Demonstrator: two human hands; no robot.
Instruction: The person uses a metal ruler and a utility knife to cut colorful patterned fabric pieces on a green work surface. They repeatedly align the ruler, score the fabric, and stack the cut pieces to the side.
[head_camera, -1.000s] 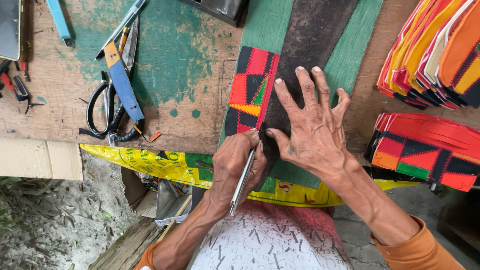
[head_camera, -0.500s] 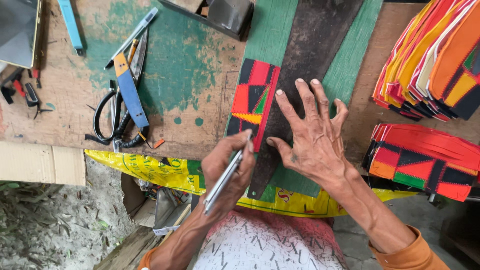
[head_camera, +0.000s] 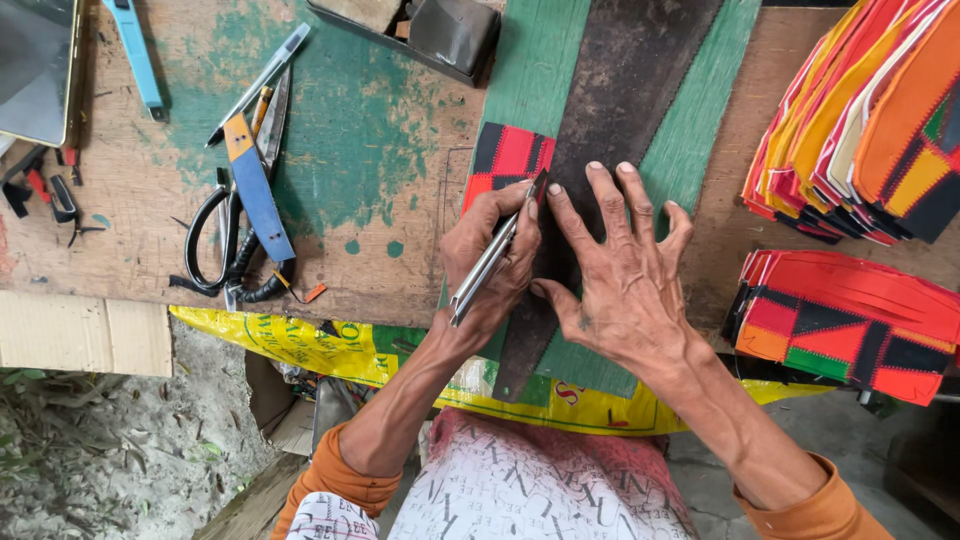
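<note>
Orange sleeves frame the view at six o'clock, above a lap in patterned cloth. Just beyond, the left hand (head_camera: 495, 255) grips a slim metal knife (head_camera: 487, 265) like a pen; half a second ago the blade hung back near the counter's edge, and now its tip has climbed to twelve o'clock, meeting the top of the red-and-black patchwork strip (head_camera: 505, 160). That suggests a fresh stroke is starting along the guide. The right hand (head_camera: 620, 270), fingers spread wide and flat, presses the dark straightedge (head_camera: 630, 90) onto the green mat (head_camera: 535, 70). At nine o'clock lie scissors (head_camera: 235, 240) on the wooden counter (head_camera: 380, 250); at three o'clock, stacked colourful pieces (head_camera: 850, 315).
</note>
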